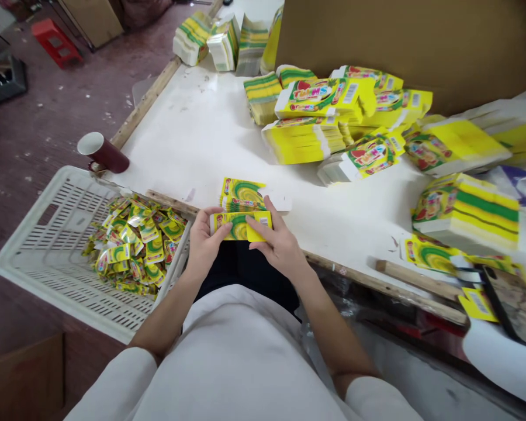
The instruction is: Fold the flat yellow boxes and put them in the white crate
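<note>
Both my hands hold one small yellow-and-green carton (241, 227) just in front of the table's near edge. My left hand (204, 242) grips its left end with thumb on top. My right hand (277, 242) grips its right end, fingers laid over the top edge. Right behind it, a short stack of flat yellow-and-green cartons (242, 195) lies on the white table (193, 140). To my left a white plastic crate (48, 245) holds a heap of small yellow-and-green sachets (135, 242).
Several stacks of flat yellow cartons (333, 123) crowd the table's far and right side, with another stack (469, 213) at right. A dark red cup (103, 152) sits at the table's left corner. A wooden stick (421, 280) lies at the near right edge. A large cardboard sheet (398, 41) stands behind.
</note>
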A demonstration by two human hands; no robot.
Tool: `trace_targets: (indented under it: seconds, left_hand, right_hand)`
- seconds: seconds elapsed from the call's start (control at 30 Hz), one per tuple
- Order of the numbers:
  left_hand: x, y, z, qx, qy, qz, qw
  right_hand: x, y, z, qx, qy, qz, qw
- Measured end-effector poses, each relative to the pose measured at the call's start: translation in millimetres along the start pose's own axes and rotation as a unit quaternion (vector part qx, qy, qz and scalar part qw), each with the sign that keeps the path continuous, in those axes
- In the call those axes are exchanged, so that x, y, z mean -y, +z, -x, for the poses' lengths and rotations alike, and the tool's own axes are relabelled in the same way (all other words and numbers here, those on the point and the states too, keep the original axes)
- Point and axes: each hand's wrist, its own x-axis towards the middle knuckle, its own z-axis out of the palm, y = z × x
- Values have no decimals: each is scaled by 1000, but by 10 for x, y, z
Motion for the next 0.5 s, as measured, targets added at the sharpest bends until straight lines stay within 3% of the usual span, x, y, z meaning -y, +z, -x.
trace_targets:
  seconds: [0.17, 0.3, 0.37, 0.43, 0.5]
  left_hand:
    - [-19, 8, -32, -2, -13, 45, 999]
    - [7, 84, 41, 32, -31, 35, 998]
    - [6, 80, 63, 33, -26, 13, 999]
    - [-42, -38, 50, 20, -4, -57, 998]
    - [-156, -313, 2, -24, 35, -141, 989]
  right_hand:
    - [-10, -147, -50, 52, -4, -49, 997]
    - [63, -19, -73, -37, 37, -73, 996]
    - [94, 72, -79, -52, 38, -76, 995]
    - [88, 126, -95, -27, 30, -86, 995]
    - [28, 132, -137, -31, 32, -96, 994]
